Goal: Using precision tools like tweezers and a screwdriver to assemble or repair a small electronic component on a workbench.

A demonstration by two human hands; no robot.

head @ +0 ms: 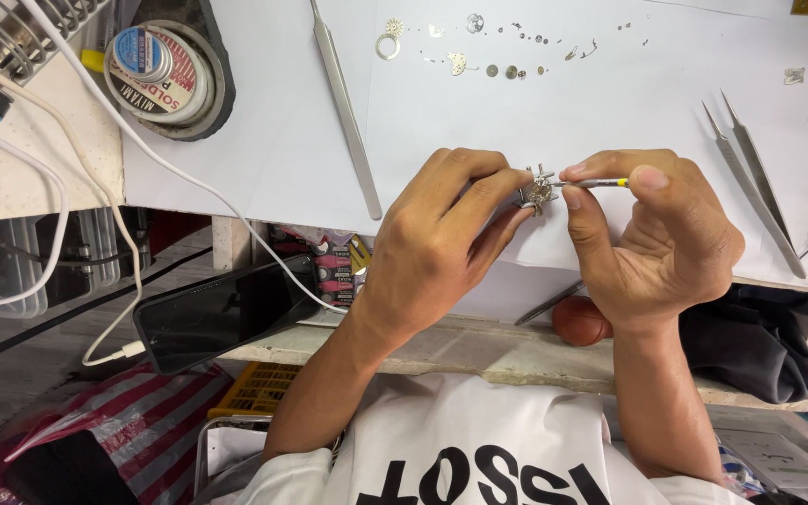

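Basically left hand [441,248] pinched small watch movement [537,192]; right hand [652,234] gripped thin screwdriver [591,183] on it. Slip risk: tip skids, scratches movement, flicks part among loose parts [507,51].

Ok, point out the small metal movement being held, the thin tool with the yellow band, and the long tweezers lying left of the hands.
metal movement [538,192], head view, on its round centre.
thin tool [600,183], head view, on its shaft near the yellow band.
long tweezers [346,112], head view, mid-length of the blades.
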